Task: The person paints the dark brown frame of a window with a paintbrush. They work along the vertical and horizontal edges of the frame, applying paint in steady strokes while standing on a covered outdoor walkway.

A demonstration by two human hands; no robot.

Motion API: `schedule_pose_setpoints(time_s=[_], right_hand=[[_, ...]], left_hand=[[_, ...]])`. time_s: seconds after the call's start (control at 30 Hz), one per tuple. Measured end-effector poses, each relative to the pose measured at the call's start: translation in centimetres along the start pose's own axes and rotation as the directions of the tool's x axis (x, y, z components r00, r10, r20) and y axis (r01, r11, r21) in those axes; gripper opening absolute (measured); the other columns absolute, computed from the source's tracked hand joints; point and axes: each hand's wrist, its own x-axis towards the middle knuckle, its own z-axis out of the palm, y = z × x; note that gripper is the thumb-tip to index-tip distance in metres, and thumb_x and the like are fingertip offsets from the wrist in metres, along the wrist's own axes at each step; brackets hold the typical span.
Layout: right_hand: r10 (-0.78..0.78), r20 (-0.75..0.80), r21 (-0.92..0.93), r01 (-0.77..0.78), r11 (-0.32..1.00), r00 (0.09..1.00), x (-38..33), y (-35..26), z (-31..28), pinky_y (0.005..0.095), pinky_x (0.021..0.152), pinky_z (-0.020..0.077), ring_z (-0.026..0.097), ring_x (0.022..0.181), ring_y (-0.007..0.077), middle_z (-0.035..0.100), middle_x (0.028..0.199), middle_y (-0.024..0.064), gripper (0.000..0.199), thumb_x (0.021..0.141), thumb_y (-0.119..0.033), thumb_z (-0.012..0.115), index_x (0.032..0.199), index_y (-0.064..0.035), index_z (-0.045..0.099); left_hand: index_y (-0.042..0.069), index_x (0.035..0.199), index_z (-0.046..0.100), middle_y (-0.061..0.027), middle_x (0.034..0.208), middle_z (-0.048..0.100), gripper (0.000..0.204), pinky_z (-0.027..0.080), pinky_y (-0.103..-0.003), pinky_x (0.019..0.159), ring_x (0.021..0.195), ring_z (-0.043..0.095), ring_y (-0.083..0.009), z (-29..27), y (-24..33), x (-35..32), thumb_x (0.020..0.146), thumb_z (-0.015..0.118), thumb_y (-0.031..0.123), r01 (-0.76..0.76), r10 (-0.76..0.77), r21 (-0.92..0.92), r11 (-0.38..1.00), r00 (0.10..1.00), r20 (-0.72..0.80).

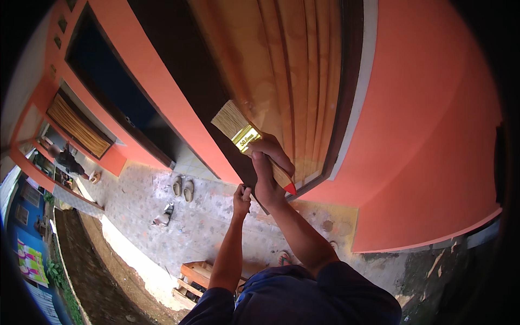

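A flat paintbrush point(281, 176) with pale bristles, a shiny ferrule and a red-tipped wooden handle is in my right hand point(265, 179). My fingers and thumb close around its handle near the ferrule. The bristles point up and to the left, in front of the dark frame point(187, 59) of a window. Behind the glass point(260, 81) hang orange-brown curtains; whether the bristles touch the frame I cannot tell. Lower and to the left, my left hand point(242, 200) is closed beside the frame's bottom corner. What its curled fingers hold, if anything, is hidden.
A salmon-coloured wall point(422, 119) surrounds the window. Left of it is a dark doorway point(116, 81), with a pair of clogs point(188, 190) and a grey-white bundle point(163, 215) on the floor. A wooden bench point(196, 275) stands near my left arm. Another person point(69, 161) is far left.
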Motion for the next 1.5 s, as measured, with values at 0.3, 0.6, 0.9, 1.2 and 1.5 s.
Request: schedule_pose_setpoints(time_s=[0.3,0.6,0.9,1.2,1.5], right_hand=[[0.64,-0.245,-0.663,-0.607,0.437,0.728,-27.3,17.1,-14.5,0.0264,0.068,0.0537,0.068,0.073,0.0141,0.07,0.083,0.0079,0.015,0.096,-0.003,0.055,0.096,0.0001,0.07],[0.119,0.165,-0.156,-0.093,0.983,0.979,2.0,2.5,-0.3,0.0332,0.074,0.0599,0.072,0.086,0.0246,0.068,0.101,0.0171,0.027,0.104,-0.017,0.049,0.117,0.0054,0.06],[-0.011,0.219,-0.286,0.075,0.955,0.976,-1.4,7.8,-2.0,0.0314,0.078,0.0573,0.07,0.085,0.0222,0.067,0.094,0.0151,0.013,0.1,-0.002,0.05,0.107,0.003,0.06],[0.761,0.048,-0.876,-0.339,0.344,0.647,-24.5,15.0,-18.1,0.0351,0.072,0.0544,0.073,0.079,0.0252,0.072,0.08,0.0153,0.014,0.088,-0.018,0.064,0.092,-0.0067,0.072],[-0.127,0.293,-0.212,0.194,0.958,0.948,2.6,-0.3,1.7,0.0333,0.077,0.0586,0.071,0.088,0.0238,0.067,0.1,0.0197,0.02,0.101,-0.008,0.048,0.111,0.0049,0.06]], left_hand=[[0.008,0.086,0.054,0.0077,0.064,0.033,0.028,0.026,-0.024,0.048,0.055,0.032,-0.0036,0.6,1.4,1.2,0.098,0.064,0.031,0.118,-0.121,-0.124,0.985,0.992,-0.017],[0.004,0.082,0.053,0.0062,0.068,0.03,0.035,0.031,-0.027,0.058,0.066,0.03,-0.0085,0.7,-0.4,2.4,0.095,0.067,0.033,0.028,-0.034,-0.087,0.996,0.997,-0.067],[0.003,0.08,0.052,0.0056,0.069,0.033,0.034,0.032,-0.026,0.059,0.067,0.032,-0.0075,0.8,-0.3,1.6,0.095,0.066,0.03,0.006,-0.012,-0.094,0.996,0.998,-0.063],[0.003,0.082,0.055,0.0068,0.069,0.032,0.031,0.029,-0.025,0.058,0.066,0.031,-0.007,1.0,0.5,2.6,0.094,0.069,0.029,-0.098,0.087,-0.117,0.988,0.992,-0.09],[0.006,0.079,0.052,0.0074,0.07,0.032,0.032,0.029,-0.025,0.059,0.067,0.031,-0.0065,0.8,1.3,1.0,0.094,0.069,0.028,-0.059,0.05,-0.132,0.99,0.996,-0.069]])
